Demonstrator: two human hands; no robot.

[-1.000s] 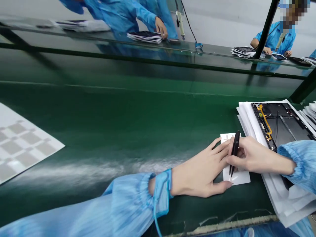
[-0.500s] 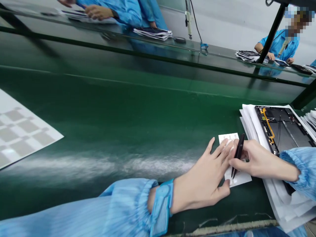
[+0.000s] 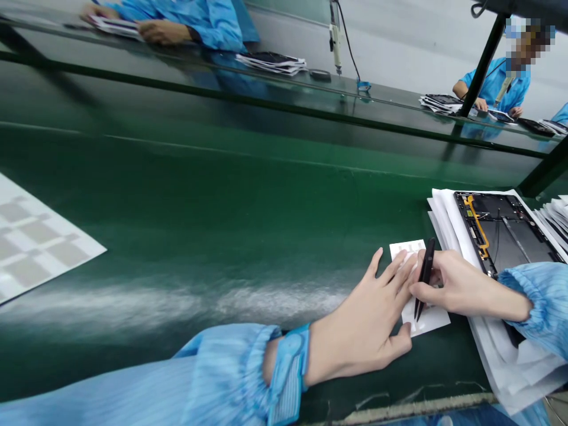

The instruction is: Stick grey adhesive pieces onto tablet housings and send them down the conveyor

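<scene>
A small white sheet of stickers [image 3: 428, 321] lies on the green bench mat. My left hand [image 3: 366, 325] rests on its left side, fingers spread, holding nothing. Black tweezers [image 3: 425, 278] are pinched in my right hand [image 3: 452, 287], tips pointing down at the sheet's lower part. Both hands' fingers hide the middle of the sheet. Just right of my right hand, an opened tablet-like device [image 3: 510, 231] with an orange flex cable lies on a stack of white papers [image 3: 492, 361]. My right sleeve covers its lower part.
A large white sheet with grey squares [image 3: 39, 248] lies at the left. A raised glass shelf [image 3: 310, 106] crosses the back, with paper stacks [image 3: 270, 62] beyond it. Co-workers in blue [image 3: 213, 23] sit there. More papers [image 3: 554, 216] are at the far right.
The whole view has shifted slightly. My hands and the tweezers hold nearly the same pose over the sheet. A co-worker's hands at the back left have moved over papers.
</scene>
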